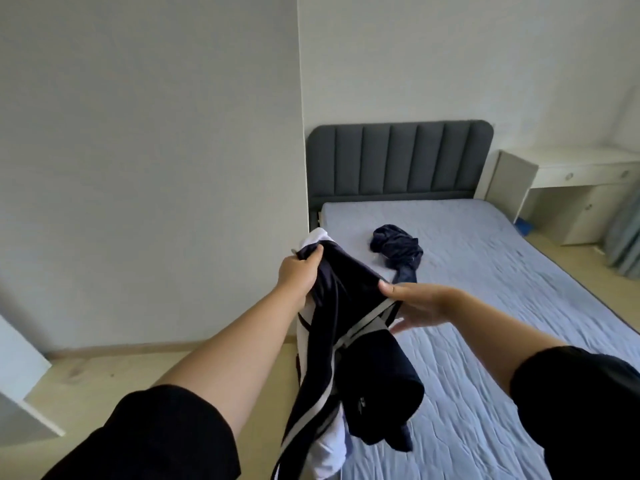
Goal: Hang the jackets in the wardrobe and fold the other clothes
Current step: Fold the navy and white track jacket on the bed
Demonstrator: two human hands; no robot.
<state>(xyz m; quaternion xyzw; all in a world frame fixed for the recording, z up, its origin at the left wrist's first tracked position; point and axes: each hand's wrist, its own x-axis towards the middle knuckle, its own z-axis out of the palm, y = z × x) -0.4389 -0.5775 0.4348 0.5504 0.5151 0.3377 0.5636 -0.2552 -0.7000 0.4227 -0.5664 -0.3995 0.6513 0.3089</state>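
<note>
A navy and white jacket [349, 344] with grey-white stripes hangs in the air over the left edge of the bed [491, 306]. My left hand [300, 271] grips its upper end, fingers curled round the dark cloth and a white part. My right hand [414, 304] holds the jacket lower down on the right, thumb on top and fingers underneath the fabric. The rest of the jacket droops toward the mattress. A second dark navy garment [398, 249] lies crumpled on the light blue sheet near the head of the bed.
A grey padded headboard [398, 161] stands against the back wall. A white desk with drawers [568, 181] sits to the right of the bed, with a curtain [623, 237] beyond it. A white panel [20, 375] stands at the left edge over the wooden floor.
</note>
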